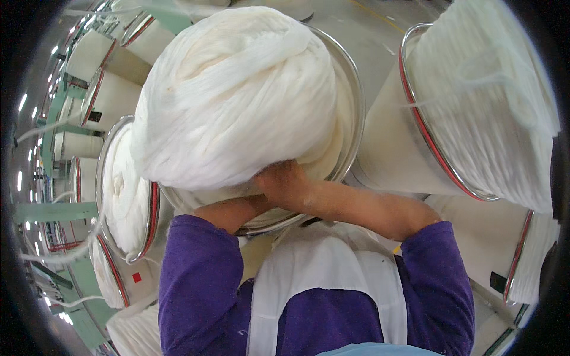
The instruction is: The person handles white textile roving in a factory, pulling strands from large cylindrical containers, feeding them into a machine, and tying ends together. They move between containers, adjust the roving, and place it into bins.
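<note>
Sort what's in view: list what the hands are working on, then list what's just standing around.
In hand:
right hand
left hand, mostly hidden
big white fibre bundle
middle can, metal-rimmed

Standing about:
full can at right
full can at left
row of cans far left

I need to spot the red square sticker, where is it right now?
In the head view, the red square sticker sits low on the left, on the side of a white can, just left of the purple sleeve.

One big white fibre coil [237, 95], and at least eight round cans [380, 148].
</note>
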### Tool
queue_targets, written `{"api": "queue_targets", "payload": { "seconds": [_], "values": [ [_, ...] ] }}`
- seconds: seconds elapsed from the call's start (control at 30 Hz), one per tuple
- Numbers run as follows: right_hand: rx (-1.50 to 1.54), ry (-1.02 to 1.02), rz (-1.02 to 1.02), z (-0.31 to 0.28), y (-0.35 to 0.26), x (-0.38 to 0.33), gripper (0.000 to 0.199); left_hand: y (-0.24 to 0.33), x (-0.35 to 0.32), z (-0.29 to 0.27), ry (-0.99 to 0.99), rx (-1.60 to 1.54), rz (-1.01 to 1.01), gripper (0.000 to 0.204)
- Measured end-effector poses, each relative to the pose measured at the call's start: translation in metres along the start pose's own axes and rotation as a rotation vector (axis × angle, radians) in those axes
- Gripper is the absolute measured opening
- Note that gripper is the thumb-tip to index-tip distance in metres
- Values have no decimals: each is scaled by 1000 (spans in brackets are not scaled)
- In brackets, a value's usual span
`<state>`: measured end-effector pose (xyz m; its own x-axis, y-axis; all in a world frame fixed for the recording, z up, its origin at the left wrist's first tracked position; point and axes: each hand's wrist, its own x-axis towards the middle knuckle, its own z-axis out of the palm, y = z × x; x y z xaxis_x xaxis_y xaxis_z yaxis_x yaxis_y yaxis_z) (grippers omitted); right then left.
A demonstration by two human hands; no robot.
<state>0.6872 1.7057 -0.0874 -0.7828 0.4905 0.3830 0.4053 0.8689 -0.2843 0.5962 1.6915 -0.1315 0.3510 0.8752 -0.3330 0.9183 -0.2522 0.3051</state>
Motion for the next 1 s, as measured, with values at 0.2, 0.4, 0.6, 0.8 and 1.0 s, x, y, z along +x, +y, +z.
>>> {"api": "queue_targets", "payload": {
  "seconds": [0.2,0.4,0.6,0.8,1.0],
  "values": [
    [40,-235,26,-54,-2,-1,26,-25,-37,-44,131,23,-51,58],
    [128,-1072,-192,-54,-2,12,27,-39,-74,-94,318,73,-133,58],
    [260,-722,-495,6,-11,24,26,-52,-70,-95,524,39,-63,54],
    [256,-931,-416,97,-14,28,28,-60,-61,-84,576,-88,-21,50],
    [128,-1064,-488,31,-5,35,27,-60,-65,-89,514,-96,-55,47]
  ]
}}
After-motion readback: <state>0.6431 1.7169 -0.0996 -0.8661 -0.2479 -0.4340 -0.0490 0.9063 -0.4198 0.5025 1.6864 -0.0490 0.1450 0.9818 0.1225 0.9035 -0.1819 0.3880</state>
